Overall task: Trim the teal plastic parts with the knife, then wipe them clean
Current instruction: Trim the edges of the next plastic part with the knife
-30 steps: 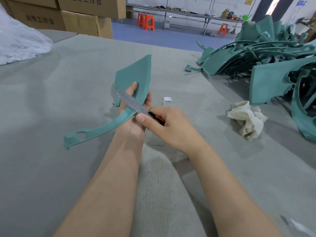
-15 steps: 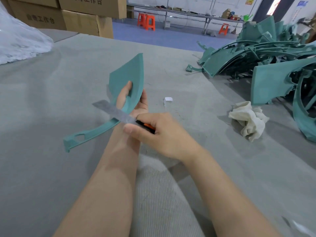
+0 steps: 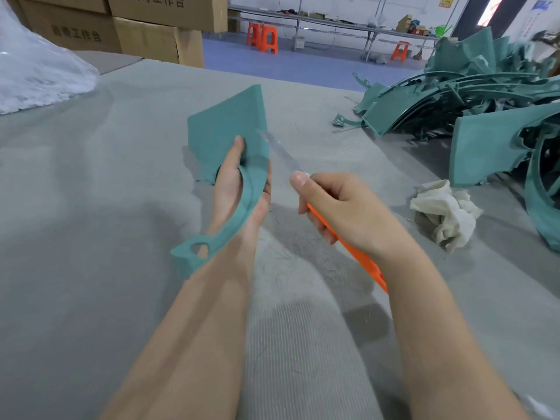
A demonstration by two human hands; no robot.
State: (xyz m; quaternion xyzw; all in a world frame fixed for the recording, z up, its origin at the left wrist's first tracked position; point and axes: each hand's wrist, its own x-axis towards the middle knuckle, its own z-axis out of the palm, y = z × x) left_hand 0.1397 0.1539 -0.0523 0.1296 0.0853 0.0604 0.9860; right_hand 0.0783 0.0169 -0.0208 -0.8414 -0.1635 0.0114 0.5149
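At the far left, a clear plastic bag [image 3: 39, 74] bulges over the edge of the grey bench [image 3: 75, 207], with cardboard boxes [image 3: 145, 34] stacked behind it. Toward the middle, your left hand [image 3: 239, 192] holds one teal part [image 3: 221, 128] up off the bench. Its grip is closed on the piece: your thumb is pressed flat on the near face of the wide panel and your fingers are curled round behind its right edge. The part's narrow curved arm runs down across your palm and past your wrist, ending in a tab with a hole beside your forearm. Just to the right, your right hand [image 3: 348, 207] has a full grip on the knife [image 3: 360, 260], with fingers wrapped round the orange handle and the thumb stretched forward along the top. The blade points up and away toward the panel's right edge. It is blurred, so you cannot tell whether it touches the plastic. Further right, a crumpled off-white rag [image 3: 445, 213] lies on the bench, apart from your hand. Behind and beside it, a tangled pile of teal parts [image 3: 485, 101] fills the bench's far right side. Orange stools [image 3: 263, 34] stand on the blue floor beyond.
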